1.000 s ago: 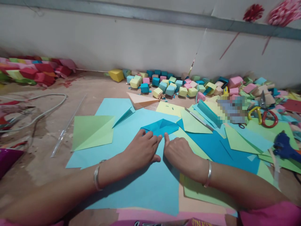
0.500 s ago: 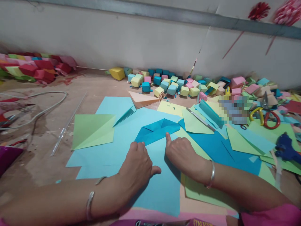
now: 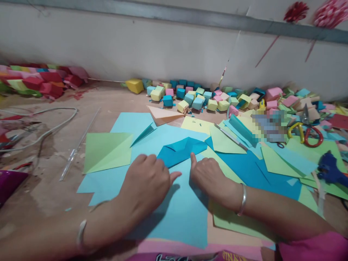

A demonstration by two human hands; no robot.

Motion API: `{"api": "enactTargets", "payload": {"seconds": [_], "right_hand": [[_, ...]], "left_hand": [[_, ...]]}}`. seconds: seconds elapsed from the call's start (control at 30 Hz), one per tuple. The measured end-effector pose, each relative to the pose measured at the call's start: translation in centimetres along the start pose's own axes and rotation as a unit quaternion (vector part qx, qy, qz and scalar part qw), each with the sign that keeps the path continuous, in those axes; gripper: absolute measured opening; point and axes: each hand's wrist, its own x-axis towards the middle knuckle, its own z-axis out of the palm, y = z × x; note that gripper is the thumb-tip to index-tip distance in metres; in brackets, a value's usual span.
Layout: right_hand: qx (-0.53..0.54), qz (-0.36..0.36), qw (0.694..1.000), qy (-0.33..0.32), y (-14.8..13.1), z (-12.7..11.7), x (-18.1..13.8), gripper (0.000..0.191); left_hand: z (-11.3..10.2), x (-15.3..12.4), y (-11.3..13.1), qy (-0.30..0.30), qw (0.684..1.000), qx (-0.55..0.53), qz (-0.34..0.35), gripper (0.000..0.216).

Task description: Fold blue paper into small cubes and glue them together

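Observation:
A blue sheet of paper [image 3: 185, 148], folded into a long boat-like shape, lies on large light blue sheets [image 3: 174, 224]. My right hand [image 3: 208, 172] rests palm down at its lower right edge, the outstretched thumb pressing on that edge and the other fingers curled. Just off the fold's left end, my left hand [image 3: 148, 181] is raised a little over the light blue paper, fingers curled into a loose fist and thumb sticking out to the right. I see nothing in it. The undersides of both hands are hidden.
Several small paper cubes [image 3: 198, 101] line the wall. Right of my hands are scissors [image 3: 306, 134], a blue glue gun [image 3: 331, 168] and a slim grey tool [image 3: 231, 137]. On the left lie a green sheet [image 3: 107, 152], a clear stick [image 3: 72, 156] and a white cable [image 3: 59, 125].
My left hand has moved left and slightly up, away from the lower edge of the folded blue paper. My right hand and the folded paper have stayed in place.

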Motion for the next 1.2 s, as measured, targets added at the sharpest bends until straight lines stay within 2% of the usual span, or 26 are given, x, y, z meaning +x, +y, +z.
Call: {"api": "enactTargets", "payload": {"seconds": [0.07,0.1,0.17,0.23,0.33,0.4,0.47,0.5,0.57,0.63,0.73,0.8,0.87,0.93,1.0,1.07,1.13,1.2], "right_hand": [[0.003,0.005,1.000,-0.002,-0.1,0.1,0.0,0.067],[0.007,0.002,1.000,-0.005,-0.1,0.2,-0.1,0.067],[0.018,-0.014,1.000,-0.006,-0.2,0.2,-0.1,0.067],[0.037,-0.040,0.998,0.013,-0.2,0.0,0.0,0.060],[0.070,-0.050,0.992,0.094,0.5,-0.8,0.4,0.037],[0.085,-0.014,0.980,0.178,1.3,-1.3,1.0,0.029],[0.108,0.027,0.964,0.241,2.3,-1.6,1.6,0.029],[0.131,0.042,0.960,0.245,2.8,-1.6,1.9,0.030],[0.197,0.059,0.958,0.200,3.6,-1.5,2.3,0.022],[0.275,0.076,0.947,0.148,4.1,-1.3,2.5,0.019],[0.393,0.092,0.901,0.158,4.5,-1.0,2.8,0.015],[0.452,0.085,0.872,0.169,4.5,-0.7,3.0,0.018],[0.485,0.074,0.856,0.161,4.4,-0.4,3.3,0.023],[0.503,0.074,0.848,0.151,4.2,0.0,3.4,0.034],[0.511,0.085,0.845,0.134,4.0,0.3,3.5,0.052],[0.514,0.092,0.845,0.115,4.0,0.5,3.5,0.065],[0.523,0.087,0.841,0.105,4.1,0.4,3.3,0.070],[0.548,0.073,0.828,0.093,4.4,0.2,3.1,0.072]], "left_hand": [[0.8,1.9,-1.4,0.051,0.998,-0.002,-0.043,0.042],[1.4,2.8,-2.1,0.059,0.996,-0.010,-0.061,0.046],[2.7,4.3,-3.2,0.039,0.996,-0.062,-0.049,0.062],[3.8,5.1,-3.9,0.016,0.993,-0.116,-0.032,0.067],[4.5,5.3,-4.4,0.032,0.986,-0.164,-0.021,0.065],[4.6,5.2,-4.6,0.067,0.978,-0.196,-0.008,0.062],[4.6,5.2,-4.8,0.109,0.968,-0.225,0.016,0.057],[4.5,5.2,-4.8,0.130,0.963,-0.234,0.032,0.053],[4.3,5.2,-4.8,0.182,0.954,-0.232,0.054,0.046],[4.0,5.0,-4.6,0.253,0.944,-0.208,0.031,0.041],[3.6,4.7,-4.1,0.345,0.923,-0.168,-0.021,0.036],[3.7,4.5,-3.7,0.343,0.927,-0.149,0.030,0.040],[4.1,4.4,-3.2,0.296,0.939,-0.133,0.113,0.050],[4.7,4.5,-2.8,0.249,0.947,-0.125,0.162,0.057],[5.2,4.6,-2.6,0.215,0.952,-0.125,0.180,0.057],[5.4,4.7,-2.7,0.201,0.953,-0.122,0.190,0.046],[5.2,4.7,-2.9,0.204,0.955,-0.117,0.183,0.033],[4.9,4.6,-3.4,0.225,0.955,-0.120,0.154,0.029]]}}
